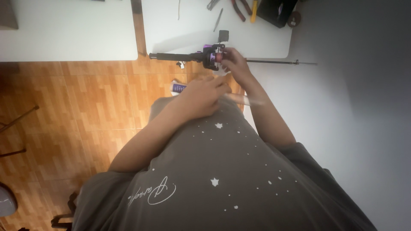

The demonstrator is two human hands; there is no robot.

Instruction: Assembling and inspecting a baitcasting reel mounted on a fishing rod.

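We are gripping the fishing rod (188, 56) at its reel (212, 57) with our right hand (233, 64), fingers clamped round it. Our left hand (204, 96), just below, is pinching a thin clear stick (244, 99). Rod feels light, stiff — its thin tip, far right, looks fragile — so the reel seat is giving the best hold.

Fishing rod (180, 56): black handle, thin dark shaft. Reel (212, 56): black body, purple accents, red-orange spool. Surface (188, 25): plain white; a second white surface (68, 30) beside it. Floor (98, 98): orange-brown wood, short-plank block pattern. Shirt (222, 179): grey-brown, scattered white stars and dots, white script print. Small tube (177, 87) on the floor: white with purple band. Pliers (240, 8): red handles; tool (254, 10) beside them yellow. Box (278, 10): black. Wall (342, 107): pale grey, darker at right.
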